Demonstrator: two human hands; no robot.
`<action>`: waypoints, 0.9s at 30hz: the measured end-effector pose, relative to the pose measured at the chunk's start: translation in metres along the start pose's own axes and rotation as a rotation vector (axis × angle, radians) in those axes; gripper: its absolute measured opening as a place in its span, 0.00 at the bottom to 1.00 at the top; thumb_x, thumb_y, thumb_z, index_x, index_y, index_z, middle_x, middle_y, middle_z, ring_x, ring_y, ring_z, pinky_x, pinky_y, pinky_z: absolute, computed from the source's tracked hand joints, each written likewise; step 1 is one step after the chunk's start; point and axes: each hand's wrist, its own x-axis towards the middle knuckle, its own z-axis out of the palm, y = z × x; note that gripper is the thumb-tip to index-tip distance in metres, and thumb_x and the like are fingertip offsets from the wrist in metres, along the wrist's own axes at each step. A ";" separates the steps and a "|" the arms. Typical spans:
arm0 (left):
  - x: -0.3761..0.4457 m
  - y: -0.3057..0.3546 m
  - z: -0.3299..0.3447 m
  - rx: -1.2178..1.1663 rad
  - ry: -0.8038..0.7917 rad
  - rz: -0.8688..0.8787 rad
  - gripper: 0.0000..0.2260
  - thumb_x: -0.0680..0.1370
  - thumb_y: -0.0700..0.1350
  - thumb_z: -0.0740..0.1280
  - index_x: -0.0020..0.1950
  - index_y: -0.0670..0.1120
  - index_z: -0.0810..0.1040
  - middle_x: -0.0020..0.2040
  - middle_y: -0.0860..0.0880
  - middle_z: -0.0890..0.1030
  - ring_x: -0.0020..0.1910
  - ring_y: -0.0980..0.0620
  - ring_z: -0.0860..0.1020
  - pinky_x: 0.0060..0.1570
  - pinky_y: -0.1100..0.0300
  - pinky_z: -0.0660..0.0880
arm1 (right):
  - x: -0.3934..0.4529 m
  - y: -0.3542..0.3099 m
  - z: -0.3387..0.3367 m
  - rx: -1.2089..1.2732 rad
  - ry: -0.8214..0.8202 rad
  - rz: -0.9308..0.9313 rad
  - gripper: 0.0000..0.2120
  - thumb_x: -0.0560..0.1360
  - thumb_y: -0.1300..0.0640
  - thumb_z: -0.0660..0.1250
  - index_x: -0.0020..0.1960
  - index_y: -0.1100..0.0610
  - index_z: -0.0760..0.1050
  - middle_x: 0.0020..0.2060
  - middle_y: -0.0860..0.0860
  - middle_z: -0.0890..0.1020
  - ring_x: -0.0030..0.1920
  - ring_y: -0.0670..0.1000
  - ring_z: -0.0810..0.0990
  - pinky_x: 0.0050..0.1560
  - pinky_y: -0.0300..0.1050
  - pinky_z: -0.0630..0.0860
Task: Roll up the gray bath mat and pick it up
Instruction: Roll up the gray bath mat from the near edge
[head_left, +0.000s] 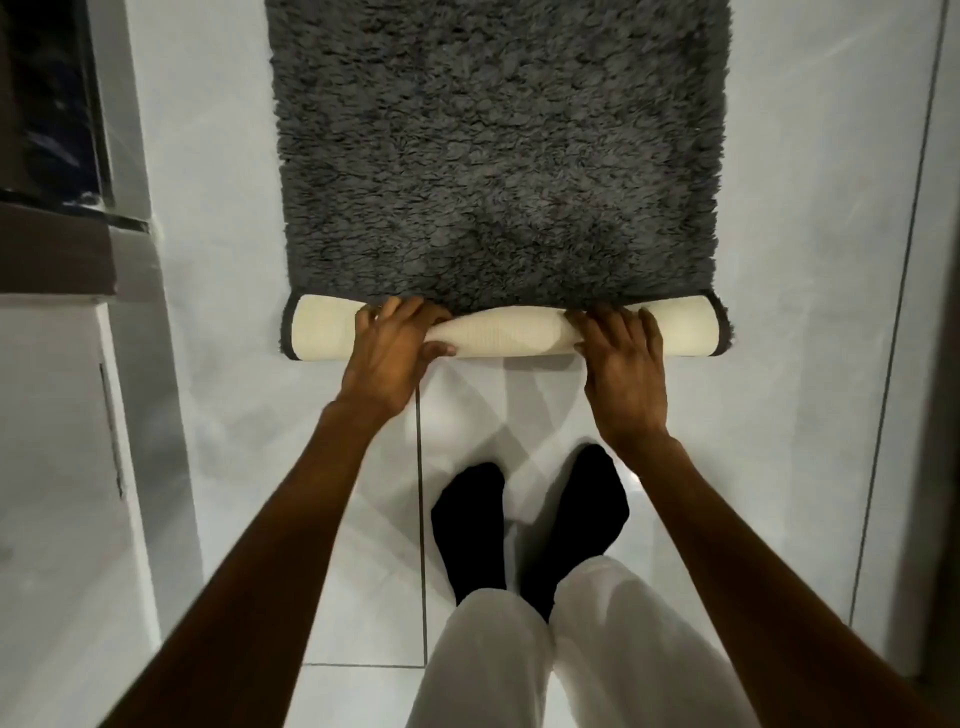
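The gray shaggy bath mat (498, 156) lies flat on the white tiled floor and runs away from me past the top of the frame. Its near edge is curled into a low roll (504, 332) that shows the cream backing. My left hand (389, 353) grips the roll left of its middle, fingers over the top. My right hand (623, 358) grips it right of the middle in the same way. The backing is creased between the two hands.
My feet in black socks (524, 519) and white trouser legs (530, 660) stand just behind the roll. A white cabinet or wall (78, 441) with a dark ledge rises on the left. A dark vertical edge (935, 364) borders the floor on the right.
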 end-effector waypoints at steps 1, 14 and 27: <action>0.011 -0.004 -0.010 -0.029 -0.023 -0.004 0.16 0.82 0.54 0.65 0.66 0.49 0.80 0.64 0.47 0.81 0.64 0.43 0.74 0.62 0.47 0.64 | 0.015 0.003 -0.004 0.009 -0.003 -0.012 0.25 0.78 0.66 0.67 0.73 0.54 0.72 0.64 0.56 0.80 0.67 0.61 0.76 0.79 0.62 0.61; 0.021 0.038 0.029 0.305 -0.071 0.082 0.41 0.81 0.68 0.43 0.83 0.38 0.42 0.84 0.37 0.42 0.83 0.38 0.42 0.79 0.32 0.48 | 0.080 0.001 -0.023 0.025 -0.063 0.025 0.23 0.84 0.51 0.60 0.75 0.61 0.67 0.76 0.66 0.67 0.78 0.67 0.64 0.80 0.64 0.59; 0.169 0.018 -0.059 0.215 0.086 0.034 0.37 0.83 0.64 0.41 0.84 0.40 0.49 0.85 0.41 0.50 0.84 0.43 0.47 0.81 0.36 0.45 | 0.163 -0.008 -0.012 -0.160 -0.143 -0.130 0.44 0.81 0.31 0.45 0.83 0.65 0.50 0.82 0.65 0.52 0.83 0.65 0.48 0.80 0.69 0.49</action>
